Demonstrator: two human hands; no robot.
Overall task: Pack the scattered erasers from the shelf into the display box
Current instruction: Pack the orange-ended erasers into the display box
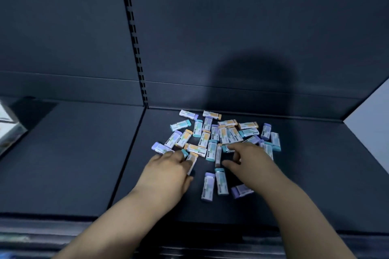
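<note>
On the shelf (320,164), left hand (168,168) grips an eraser (192,161); right hand (250,160) touches erasers (210,134).

Slotted upright (134,33) on back panel (231,17); pale wall (372,124)

Dark blue-grey metal shelf (73,153) — loose heap of small rectangular paper-sleeved erasers (219,134), purple, teal, orange ends, mid-shelf — pale box (8,124) at left edge, cropped.

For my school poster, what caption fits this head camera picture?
Left hand grips an eraser while right hand reaches into scattered erasers on the shelf.
</note>
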